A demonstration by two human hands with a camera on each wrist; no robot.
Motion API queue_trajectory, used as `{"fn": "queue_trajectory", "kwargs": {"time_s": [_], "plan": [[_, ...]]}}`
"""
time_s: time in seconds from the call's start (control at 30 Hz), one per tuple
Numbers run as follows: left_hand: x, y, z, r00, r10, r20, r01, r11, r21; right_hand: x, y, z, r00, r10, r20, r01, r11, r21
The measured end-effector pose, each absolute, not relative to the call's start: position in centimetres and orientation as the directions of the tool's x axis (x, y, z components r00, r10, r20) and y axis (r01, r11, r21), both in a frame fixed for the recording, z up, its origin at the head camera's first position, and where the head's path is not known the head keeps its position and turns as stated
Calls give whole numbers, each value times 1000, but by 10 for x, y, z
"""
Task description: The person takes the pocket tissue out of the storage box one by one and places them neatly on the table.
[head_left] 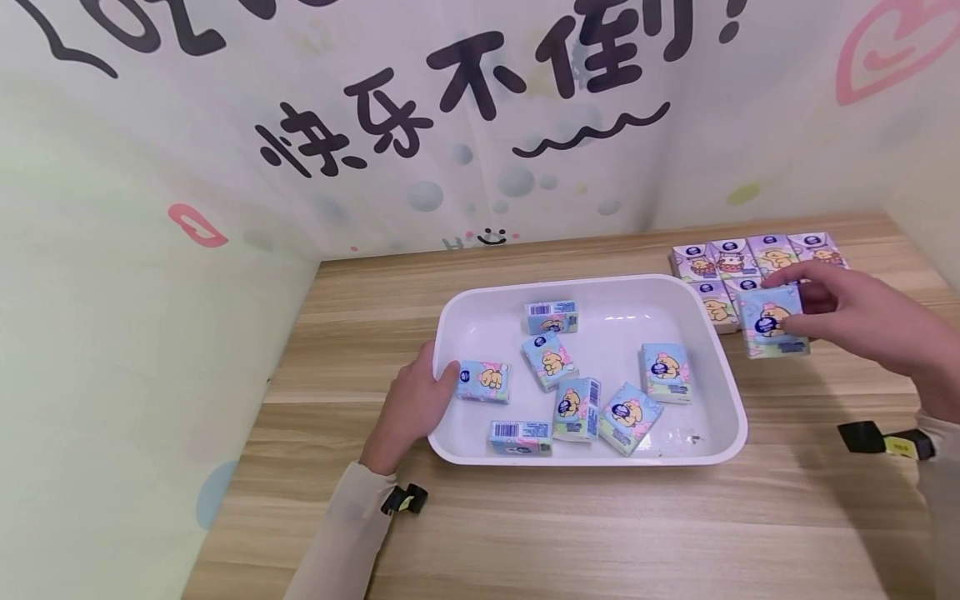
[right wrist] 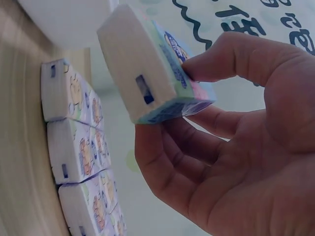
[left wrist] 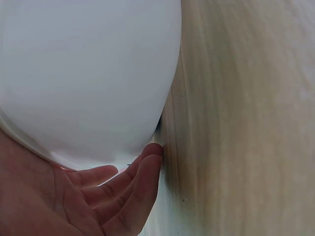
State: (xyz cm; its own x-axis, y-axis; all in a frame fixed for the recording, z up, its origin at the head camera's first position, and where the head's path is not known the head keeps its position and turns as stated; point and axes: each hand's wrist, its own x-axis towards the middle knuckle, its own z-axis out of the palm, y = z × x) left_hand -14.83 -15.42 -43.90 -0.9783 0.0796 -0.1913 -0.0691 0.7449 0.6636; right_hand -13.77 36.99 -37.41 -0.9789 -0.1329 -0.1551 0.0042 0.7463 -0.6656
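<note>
My right hand (head_left: pixel 862 321) pinches a blue tissue pack (head_left: pixel 767 315) between thumb and fingers, raised to the right of the white plastic tray (head_left: pixel 611 321). In the right wrist view the thumb presses the pack's printed face, and its white end with a small dark tab (right wrist: pixel 138 81) shows. At the tray's left end, my left hand (head_left: pixel 414 404) grips the rim, thumb over the edge. The left wrist view shows its fingers (left wrist: pixel 130 196) curled at the tray's outer wall. Several blue tissue packs (head_left: pixel 551 360) lie scattered inside, some flat, some on their sides.
Purple tissue packs (head_left: pixel 737 258) stand in tight rows behind the held pack, right of the tray; my right hand partly hides them. A printed cloth wall (head_left: pixel 480 192) rises behind the wooden table (head_left: pixel 600 533) and along its left side.
</note>
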Motion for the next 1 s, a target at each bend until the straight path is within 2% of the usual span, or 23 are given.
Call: {"fn": "queue_trajectory", "kwargs": {"time_s": [0.33,0.5,0.77,1.0], "plan": [[-148,-156,-440,-980,84,-182,-59,745,664,-144,373,-393,-932,-201,-301,47,757,-651],[-148,-155,-440,-979,85,-184,-60,746,663,-143,369,-398,-900,-269,-343,12,771,-636],[-148,-154,-439,-978,86,-189,-63,746,663,-142,356,-398,-902,-302,-308,-96,837,-539],[-148,-154,-438,-976,83,-199,-71,748,660,-146,349,-402,-917,-258,-303,-80,866,-494]]}}
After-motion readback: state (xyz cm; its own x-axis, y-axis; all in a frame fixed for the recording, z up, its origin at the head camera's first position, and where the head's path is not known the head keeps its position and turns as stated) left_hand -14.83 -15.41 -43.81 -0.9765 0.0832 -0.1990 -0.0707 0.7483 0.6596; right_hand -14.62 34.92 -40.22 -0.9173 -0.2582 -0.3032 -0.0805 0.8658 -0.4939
